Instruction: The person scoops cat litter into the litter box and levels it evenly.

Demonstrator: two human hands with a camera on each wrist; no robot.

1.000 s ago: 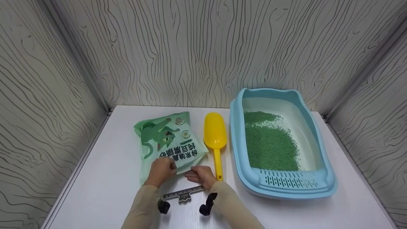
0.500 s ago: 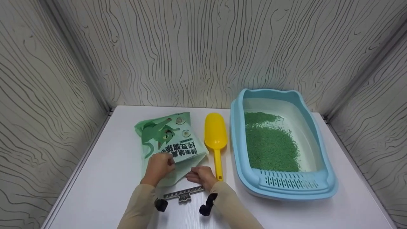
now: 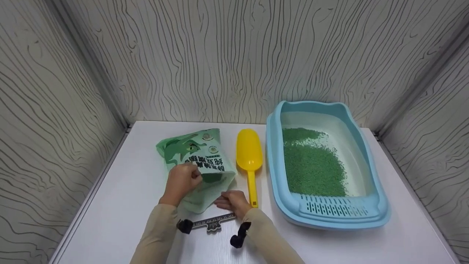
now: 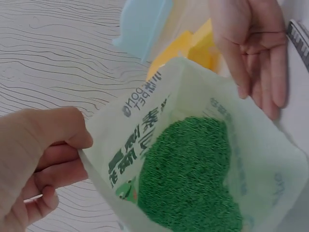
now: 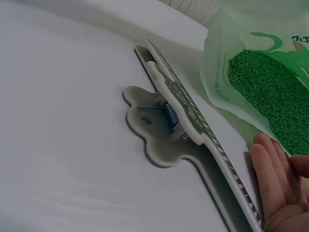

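Observation:
A green and white bag of cat litter lies on the table, its mouth parted toward me. Green pellets show inside in the left wrist view. My left hand pinches the upper edge of the mouth between thumb and fingers, raised off the lower layer. At the lower edge is my right hand, thumb over the film and fingers beneath it, pinching it lightly. A sealing clip with a ruler-marked bar, flower-shaped grips and a spring lies on the table near the right hand.
A yellow scoop lies right of the bag, handle toward me. Further right stands a light blue litter box partly covered with green pellets. Wood-grain panels enclose the white table at the back and sides.
My left hand has lifted the bag's upper edge up and away from me, and the mouth has widened to show pellets inside. The right hand has stayed nearly in place.

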